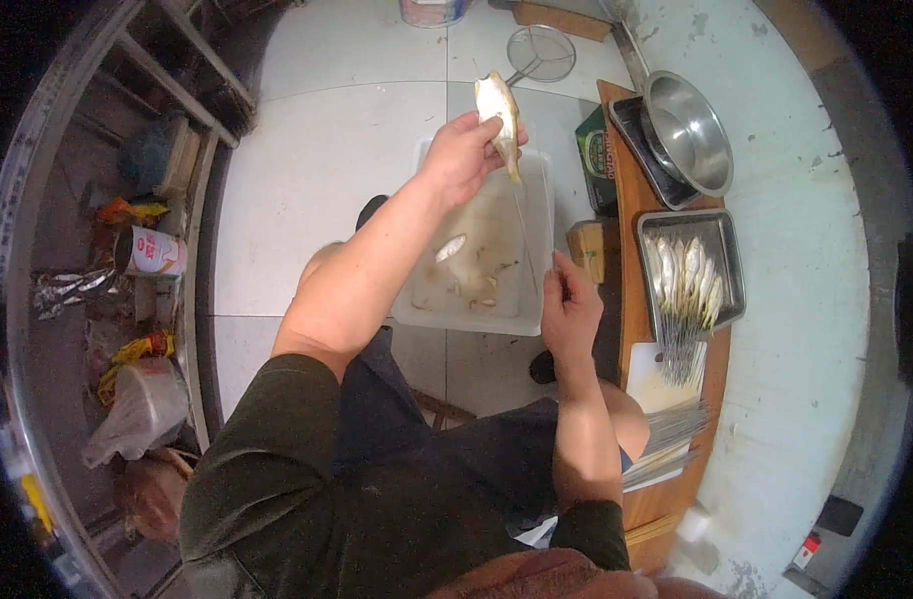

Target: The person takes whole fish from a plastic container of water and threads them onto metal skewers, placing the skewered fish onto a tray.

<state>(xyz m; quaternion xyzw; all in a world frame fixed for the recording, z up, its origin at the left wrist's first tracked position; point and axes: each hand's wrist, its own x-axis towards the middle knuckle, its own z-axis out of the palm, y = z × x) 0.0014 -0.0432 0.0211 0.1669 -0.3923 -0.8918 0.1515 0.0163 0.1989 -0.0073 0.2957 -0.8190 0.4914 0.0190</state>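
Observation:
Raised over the far part of a white plastic tub point(468, 323), my left hand point(468, 153) grips a small silvery-yellow fish point(498, 105). A thin skewer point(526, 232) runs from the fish's tail end down toward my right hand point(571, 303). The fingers of that hand are curled at the tub's near right edge around a thin skewer, whose upper part is hard to make out. In the tub lie a smaller fish point(451, 248) and several small scraps point(485, 302) in cloudy water. To the right, a metal tray point(732, 262) holds several skewered fish point(688, 277).
A wooden bench point(715, 374) along the wall carries a steel bowl point(685, 135), a white board point(643, 374) and loose skewers point(670, 434). A wire strainer point(542, 54) lies on the tiled floor beyond the tub. Shelving point(202, 299) with a can point(156, 251) and bags stands left.

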